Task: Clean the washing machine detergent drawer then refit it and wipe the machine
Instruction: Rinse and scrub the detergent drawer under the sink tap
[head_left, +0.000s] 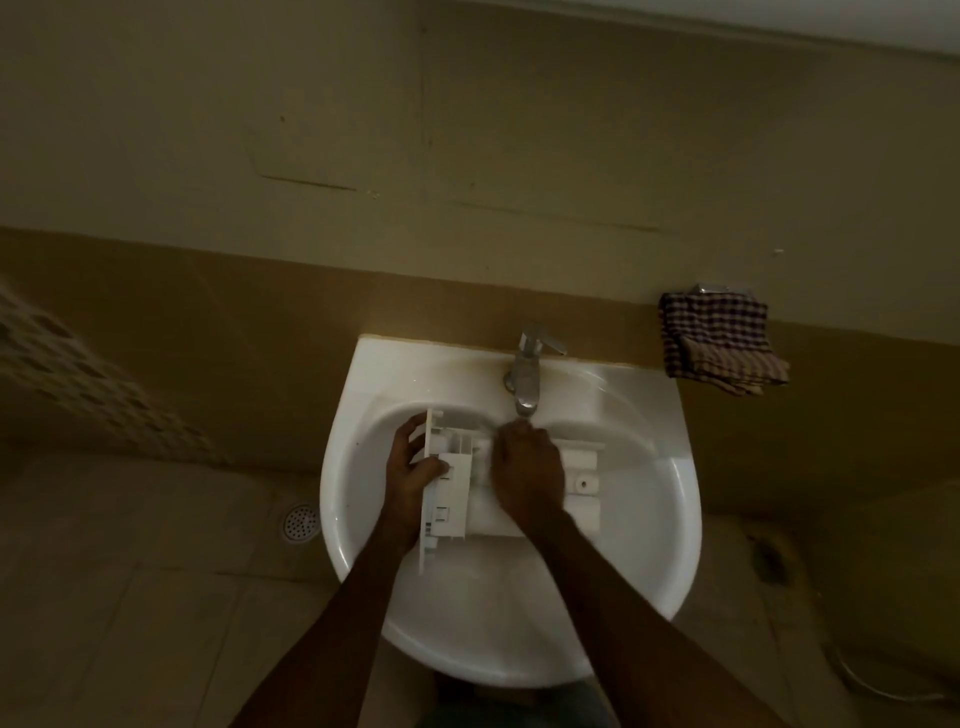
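The detergent drawer (447, 488) and basin (649, 493) are white, the tap (524, 374) silver-grey, the cloth (717, 338) dark-and-light checked – the wall (467, 130) is beige above a darker tan band (208, 291), with speckled mosaic tiles (67, 364).

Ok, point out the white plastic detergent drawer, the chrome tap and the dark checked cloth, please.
white plastic detergent drawer (445, 493): head view, on its compartment block by the front panel.
chrome tap (524, 376): head view, on the spout body.
dark checked cloth (714, 338): head view, on its hanging middle.

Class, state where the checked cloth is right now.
In the head view, the checked cloth hangs on the wall, right of the washbasin and its tap.
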